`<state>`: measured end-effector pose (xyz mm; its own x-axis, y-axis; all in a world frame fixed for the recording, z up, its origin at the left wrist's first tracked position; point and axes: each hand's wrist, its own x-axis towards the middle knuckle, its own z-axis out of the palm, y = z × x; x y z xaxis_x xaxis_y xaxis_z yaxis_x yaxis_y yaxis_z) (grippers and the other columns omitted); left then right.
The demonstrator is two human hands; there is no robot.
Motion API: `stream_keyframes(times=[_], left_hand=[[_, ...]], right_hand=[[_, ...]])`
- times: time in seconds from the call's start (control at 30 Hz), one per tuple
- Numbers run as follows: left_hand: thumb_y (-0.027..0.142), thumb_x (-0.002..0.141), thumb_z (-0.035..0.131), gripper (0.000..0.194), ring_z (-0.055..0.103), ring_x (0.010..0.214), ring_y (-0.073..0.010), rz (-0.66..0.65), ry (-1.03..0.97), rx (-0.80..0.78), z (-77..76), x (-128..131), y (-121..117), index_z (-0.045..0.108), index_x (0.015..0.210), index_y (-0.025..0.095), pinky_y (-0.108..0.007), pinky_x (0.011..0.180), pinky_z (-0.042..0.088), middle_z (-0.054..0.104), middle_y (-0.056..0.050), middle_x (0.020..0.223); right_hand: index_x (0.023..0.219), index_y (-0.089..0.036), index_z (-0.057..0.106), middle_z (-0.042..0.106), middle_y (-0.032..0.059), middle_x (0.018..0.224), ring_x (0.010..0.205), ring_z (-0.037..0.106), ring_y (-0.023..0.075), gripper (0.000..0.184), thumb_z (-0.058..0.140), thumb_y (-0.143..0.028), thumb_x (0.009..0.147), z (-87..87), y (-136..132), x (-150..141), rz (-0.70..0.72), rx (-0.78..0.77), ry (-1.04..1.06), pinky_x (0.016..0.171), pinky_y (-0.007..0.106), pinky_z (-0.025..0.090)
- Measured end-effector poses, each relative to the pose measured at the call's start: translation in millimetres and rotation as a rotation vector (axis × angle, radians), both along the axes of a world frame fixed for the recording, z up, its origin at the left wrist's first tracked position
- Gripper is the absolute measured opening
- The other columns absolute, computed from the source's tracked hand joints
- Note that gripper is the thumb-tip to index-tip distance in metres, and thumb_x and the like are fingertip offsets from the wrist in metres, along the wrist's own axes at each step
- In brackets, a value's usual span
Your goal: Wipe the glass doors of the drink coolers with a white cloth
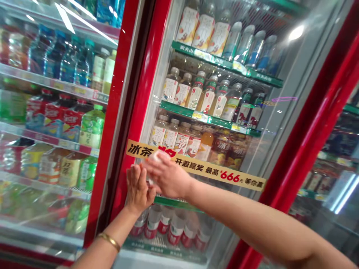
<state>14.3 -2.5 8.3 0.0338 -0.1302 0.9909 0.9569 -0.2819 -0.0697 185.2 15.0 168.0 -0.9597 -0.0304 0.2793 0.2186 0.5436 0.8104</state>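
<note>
My right hand (174,179) reaches across from the right, its fingers blurred by motion. Under them is a crumpled white cloth or tissue (159,157), pressed to the glass door (213,209) over the left part of a yellow sticker strip (207,169). My left hand (138,190), with a gold bangle (110,241) at the wrist, lies with its fingers stretched out near the door's red left frame (141,101). The left thumb is close to the right hand; whether they touch I cannot tell.
Behind the glass, bottles (206,91) line green-edged shelves (210,117), with red-and-white bottles (175,231) lower down. A second drinks cooler (60,93) stands left, past a red post (112,123). A slanting red frame (291,149) borders the door's right side.
</note>
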Motion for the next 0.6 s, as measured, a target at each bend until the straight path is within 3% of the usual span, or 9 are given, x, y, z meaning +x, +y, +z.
stream_keyframes(times=[0.07, 0.1, 0.23, 0.3, 0.4, 0.47, 0.53, 0.6], left_hand=[[0.042, 0.111, 0.038, 0.08, -0.002, 0.178, -0.0202, -0.012, 0.006, 0.032, -2.4, -1.2, -0.3, 0.007, 0.179, 0.013, -0.041, 0.147, 0.004, -0.003, -0.008, 0.19], [0.041, 0.111, 0.038, 0.079, -0.002, 0.178, -0.0206, -0.017, 0.006, 0.038, -3.2, -1.7, -0.3, 0.007, 0.179, 0.014, -0.041, 0.147, 0.004, -0.003, -0.007, 0.191], [0.04, 0.109, 0.038, 0.079, 0.0, 0.178, -0.0225, -0.03, 0.003, 0.046, -5.2, -3.5, -0.6, 0.009, 0.179, 0.015, -0.043, 0.147, 0.005, -0.001, -0.006, 0.191], [0.039, 0.109, 0.038, 0.08, -0.002, 0.178, -0.0224, -0.034, 0.007, 0.053, -5.8, -4.5, -1.6, 0.009, 0.179, 0.015, -0.043, 0.148, 0.004, -0.003, -0.006, 0.191], [0.036, 0.108, 0.036, 0.08, -0.002, 0.178, -0.0209, -0.033, 0.021, 0.051, -6.2, -5.7, -4.5, 0.008, 0.179, 0.012, -0.04, 0.148, 0.004, -0.004, -0.006, 0.191], [0.035, 0.107, 0.035, 0.08, -0.001, 0.178, -0.0192, -0.026, 0.038, 0.038, -5.5, -5.0, -6.2, 0.007, 0.179, 0.014, -0.04, 0.148, 0.004, -0.003, -0.004, 0.191], [0.034, 0.107, 0.038, 0.078, 0.002, 0.178, -0.0189, -0.009, 0.048, 0.003, -3.3, -2.4, -6.6, 0.012, 0.18, 0.021, -0.042, 0.149, 0.003, 0.003, 0.0, 0.19], [0.034, 0.106, 0.048, 0.077, 0.005, 0.178, -0.0207, 0.013, 0.042, -0.056, 0.1, 1.3, -5.5, 0.024, 0.178, 0.028, -0.046, 0.148, 0.0, 0.014, 0.003, 0.188]], right_hand=[[0.164, -0.026, 0.056, 0.047, -0.0085, 0.178, 0.171, 0.034, 0.0152, 0.06, 0.054, -0.051, 0.11, -1.4, 1.6, -12.5, 0.063, 0.028, -0.205, 0.145, 0.038, 0.025], [0.166, -0.026, 0.054, 0.046, -0.0086, 0.179, 0.171, 0.034, 0.0151, 0.06, 0.053, -0.049, 0.111, 6.5, 3.2, -18.6, 0.062, 0.026, -0.171, 0.145, 0.039, 0.024], [0.177, -0.015, 0.033, 0.032, 0.0062, 0.186, 0.175, 0.024, 0.0302, 0.067, 0.04, -0.042, 0.116, 50.6, 5.2, -48.9, -0.015, -0.052, 0.35, 0.145, 0.062, 0.015], [0.176, -0.013, 0.037, 0.033, 0.0086, 0.186, 0.174, 0.026, 0.033, 0.067, 0.042, -0.041, 0.115, 43.0, 2.4, -59.6, 0.0, -0.039, 0.403, 0.144, 0.064, 0.019], [0.162, -0.017, 0.06, 0.051, 0.0037, 0.177, 0.169, 0.039, 0.0269, 0.058, 0.049, -0.044, 0.112, 2.5, 2.1, -52.0, 0.133, 0.055, -0.019, 0.142, 0.051, 0.031], [0.16, -0.02, 0.063, 0.056, 0.001, 0.173, 0.168, 0.04, 0.0234, 0.058, 0.051, -0.048, 0.111, -9.8, 6.7, -32.0, 0.167, 0.078, -0.164, 0.142, 0.045, 0.032], [0.171, -0.019, 0.048, 0.047, 0.003, 0.18, 0.173, 0.031, 0.0254, 0.067, 0.051, -0.05, 0.112, 0.8, 11.8, -8.6, 0.086, 0.054, 0.045, 0.144, 0.049, 0.026], [0.18, -0.018, 0.028, 0.031, 0.0076, 0.187, 0.176, 0.018, 0.0322, 0.076, 0.049, -0.048, 0.113, 18.0, 14.2, 9.9, -0.056, 0.026, 0.426, 0.145, 0.06, 0.016]])
